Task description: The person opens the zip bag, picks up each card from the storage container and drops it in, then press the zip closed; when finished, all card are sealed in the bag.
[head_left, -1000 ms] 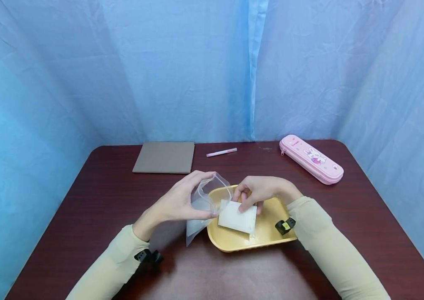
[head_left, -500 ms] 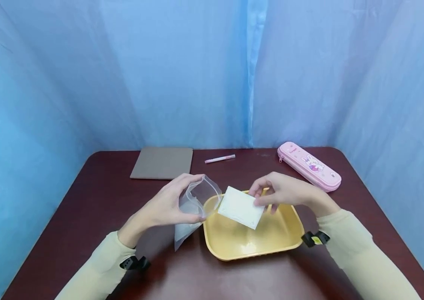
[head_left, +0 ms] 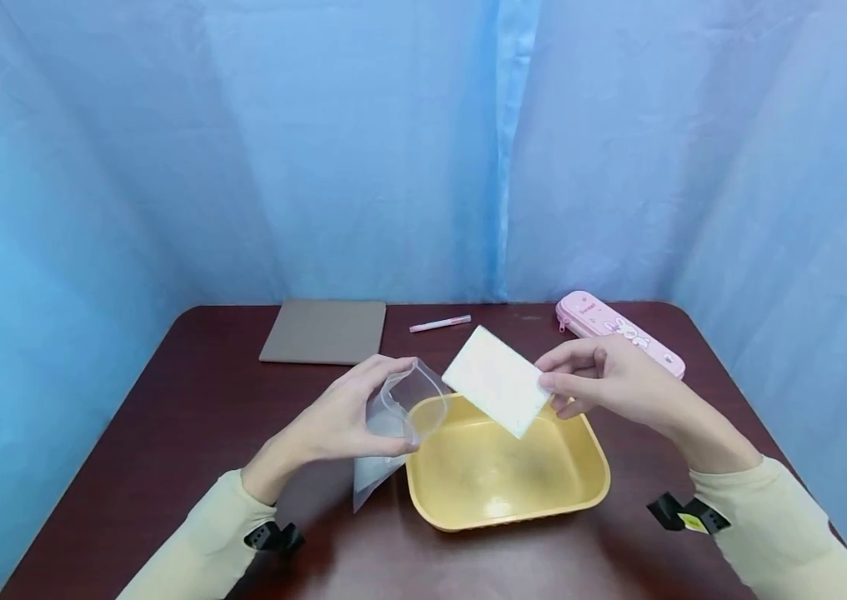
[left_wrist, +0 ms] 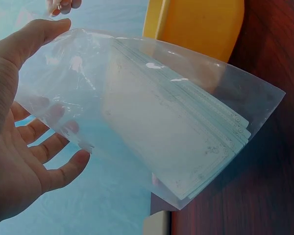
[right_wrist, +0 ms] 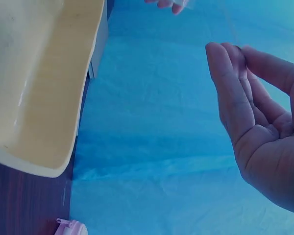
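Note:
My left hand grips a clear plastic bag near its mouth, which is spread wide. Several pale cards with ornate printed borders lie stacked inside the bag, seen in the left wrist view. A white card hangs tilted above the yellow tray, its right corner pinched between the thumb and fingers of my right hand. The card's left corner is close to the bag's mouth. In the right wrist view, only a faint thin edge of the card shows past the fingertips.
On the dark wooden table, a grey-brown flat board or notebook lies at the back left. A pink-and-white pen rests at the back middle. At the back right is a pink pencil case, partly behind my right hand. Blue curtains surround the table.
My right hand has lifted the white card up and to the right, out of the tray, and the card has turned in its fingers. My left hand and the bag have shifted slightly left.

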Demonstrator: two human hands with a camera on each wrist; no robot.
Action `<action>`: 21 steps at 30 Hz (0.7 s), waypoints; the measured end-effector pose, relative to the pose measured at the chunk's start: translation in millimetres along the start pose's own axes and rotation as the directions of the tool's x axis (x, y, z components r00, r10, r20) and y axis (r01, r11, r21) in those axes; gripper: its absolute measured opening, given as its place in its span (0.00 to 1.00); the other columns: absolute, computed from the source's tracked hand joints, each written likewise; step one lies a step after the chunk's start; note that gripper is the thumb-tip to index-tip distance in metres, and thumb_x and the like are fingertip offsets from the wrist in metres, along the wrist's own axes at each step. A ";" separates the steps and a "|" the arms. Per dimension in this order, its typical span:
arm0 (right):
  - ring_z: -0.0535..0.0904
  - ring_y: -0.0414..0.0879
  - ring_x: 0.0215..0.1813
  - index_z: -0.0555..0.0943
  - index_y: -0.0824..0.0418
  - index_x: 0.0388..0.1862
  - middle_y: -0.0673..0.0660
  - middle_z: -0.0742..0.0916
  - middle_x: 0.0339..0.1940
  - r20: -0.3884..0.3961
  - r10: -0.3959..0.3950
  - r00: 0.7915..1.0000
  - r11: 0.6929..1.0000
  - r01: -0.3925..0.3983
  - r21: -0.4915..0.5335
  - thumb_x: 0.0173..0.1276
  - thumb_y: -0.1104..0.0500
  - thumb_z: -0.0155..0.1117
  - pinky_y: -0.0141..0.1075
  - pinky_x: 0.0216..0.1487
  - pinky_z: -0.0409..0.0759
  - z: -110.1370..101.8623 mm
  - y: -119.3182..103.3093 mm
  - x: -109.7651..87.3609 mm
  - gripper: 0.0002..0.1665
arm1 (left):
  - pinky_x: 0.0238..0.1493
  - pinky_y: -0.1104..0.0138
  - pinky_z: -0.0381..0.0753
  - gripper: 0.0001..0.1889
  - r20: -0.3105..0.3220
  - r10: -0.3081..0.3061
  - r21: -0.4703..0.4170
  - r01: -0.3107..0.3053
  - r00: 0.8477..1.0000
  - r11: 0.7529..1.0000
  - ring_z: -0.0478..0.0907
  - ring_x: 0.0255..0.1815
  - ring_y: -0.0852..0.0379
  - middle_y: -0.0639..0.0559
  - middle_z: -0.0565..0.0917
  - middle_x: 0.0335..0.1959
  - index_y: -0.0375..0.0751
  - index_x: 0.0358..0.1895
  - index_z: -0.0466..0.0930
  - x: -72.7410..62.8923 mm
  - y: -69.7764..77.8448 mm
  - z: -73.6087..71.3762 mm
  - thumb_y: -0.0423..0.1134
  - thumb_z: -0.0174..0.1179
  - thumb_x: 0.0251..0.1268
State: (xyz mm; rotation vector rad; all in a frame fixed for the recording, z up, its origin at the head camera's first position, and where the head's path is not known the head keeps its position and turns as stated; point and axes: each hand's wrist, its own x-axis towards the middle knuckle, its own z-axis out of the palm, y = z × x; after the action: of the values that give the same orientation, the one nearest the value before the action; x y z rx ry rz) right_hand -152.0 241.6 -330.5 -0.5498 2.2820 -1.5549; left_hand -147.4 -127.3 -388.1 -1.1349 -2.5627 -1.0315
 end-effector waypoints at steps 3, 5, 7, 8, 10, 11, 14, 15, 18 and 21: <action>0.87 0.56 0.32 0.83 0.68 0.53 0.64 0.88 0.35 0.010 -0.019 1.000 0.999 0.020 -0.036 0.69 0.59 0.71 0.47 0.39 0.86 4.1 -4.3 -1.4 0.18 | 0.54 0.61 0.76 0.50 0.002 0.002 0.010 -0.002 1.000 1.000 0.74 0.57 0.58 0.54 0.77 0.63 0.44 0.74 0.68 0.2 1.6 0.7 0.54 0.79 0.44; 0.86 0.56 0.31 0.83 0.66 0.54 0.63 0.88 0.35 0.018 -0.032 0.999 0.998 0.033 -0.049 0.70 0.58 0.70 0.47 0.39 0.86 6.2 -7.1 1.3 0.18 | 0.55 0.60 0.76 0.50 -0.002 0.010 0.020 -0.010 1.000 1.000 0.74 0.59 0.59 0.54 0.77 0.63 0.44 0.74 0.68 1.2 2.5 1.9 0.54 0.79 0.43; 0.86 0.56 0.30 0.83 0.65 0.53 0.62 0.88 0.34 0.020 -0.043 0.999 0.998 0.044 -0.054 0.70 0.58 0.69 0.48 0.37 0.86 7.5 -9.7 4.4 0.17 | 0.55 0.61 0.76 0.50 -0.008 0.020 0.033 -0.020 1.000 0.999 0.73 0.59 0.59 0.54 0.77 0.63 0.43 0.74 0.68 2.8 2.8 4.7 0.54 0.79 0.43; 0.85 0.56 0.29 0.83 0.64 0.53 0.62 0.88 0.33 0.024 -0.044 0.999 0.998 0.045 -0.052 0.70 0.58 0.69 0.48 0.37 0.86 7.9 -10.7 5.9 0.16 | 0.56 0.61 0.76 0.50 -0.010 0.024 0.035 -0.023 1.000 0.999 0.73 0.59 0.59 0.54 0.77 0.63 0.43 0.74 0.68 3.5 2.9 6.2 0.53 0.79 0.43; 0.85 0.55 0.29 0.83 0.65 0.51 0.62 0.87 0.32 0.032 -0.051 0.998 0.997 0.053 -0.057 0.71 0.58 0.69 0.48 0.36 0.86 9.2 -12.2 8.2 0.14 | 0.54 0.61 0.77 0.50 -0.005 0.025 0.042 -0.024 1.000 0.999 0.73 0.58 0.60 0.54 0.77 0.62 0.43 0.74 0.68 4.1 3.3 9.7 0.53 0.79 0.44; 0.85 0.55 0.29 0.83 0.65 0.49 0.62 0.88 0.32 0.037 -0.047 0.998 0.997 0.049 -0.063 0.71 0.58 0.69 0.48 0.36 0.86 10.3 -12.4 9.5 0.14 | 0.53 0.62 0.77 0.50 0.000 0.025 0.043 -0.025 1.000 0.999 0.73 0.57 0.60 0.53 0.77 0.62 0.42 0.74 0.68 3.8 3.2 11.3 0.53 0.79 0.44; 0.85 0.53 0.30 0.85 0.64 0.48 0.59 0.88 0.31 0.052 -0.039 0.998 0.994 0.044 -0.101 0.70 0.56 0.70 0.45 0.36 0.87 15.2 -12.5 14.3 0.13 | 0.50 0.63 0.76 0.50 0.019 0.022 0.052 -0.023 1.000 0.998 0.73 0.53 0.60 0.53 0.78 0.59 0.41 0.74 0.68 2.6 3.9 14.7 0.53 0.79 0.43; 0.86 0.53 0.30 0.86 0.63 0.47 0.58 0.88 0.31 0.057 -0.041 0.998 0.992 0.047 -0.117 0.70 0.55 0.70 0.44 0.36 0.87 17.2 -12.7 16.6 0.13 | 0.49 0.63 0.76 0.50 0.023 0.019 0.059 -0.020 1.000 0.998 0.73 0.53 0.60 0.54 0.78 0.59 0.41 0.73 0.69 2.3 4.1 15.3 0.53 0.79 0.43; 0.86 0.52 0.30 0.87 0.62 0.47 0.57 0.88 0.31 0.083 -0.037 0.996 0.988 0.049 -0.148 0.70 0.54 0.70 0.43 0.37 0.87 22.3 -14.0 24.1 0.13 | 0.48 0.64 0.76 0.50 0.029 0.003 0.072 -0.005 1.000 0.997 0.73 0.52 0.61 0.55 0.78 0.59 0.42 0.74 0.69 3.3 5.0 15.4 0.54 0.79 0.43; 0.85 0.52 0.29 0.87 0.62 0.48 0.57 0.88 0.32 0.122 -0.043 0.992 0.985 0.062 -0.159 0.70 0.55 0.70 0.42 0.37 0.86 25.6 -16.9 30.6 0.13 | 0.50 0.64 0.76 0.50 0.028 -0.014 0.076 0.012 1.000 0.997 0.72 0.55 0.62 0.56 0.77 0.60 0.43 0.73 0.69 5.6 5.4 13.8 0.54 0.79 0.43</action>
State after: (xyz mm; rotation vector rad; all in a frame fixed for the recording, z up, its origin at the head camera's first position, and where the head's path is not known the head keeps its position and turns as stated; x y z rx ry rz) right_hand -164.5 200.4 -325.3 -0.7305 2.3328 -1.3282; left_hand -145.7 -112.5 -393.4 -1.1224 -2.6106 -0.9188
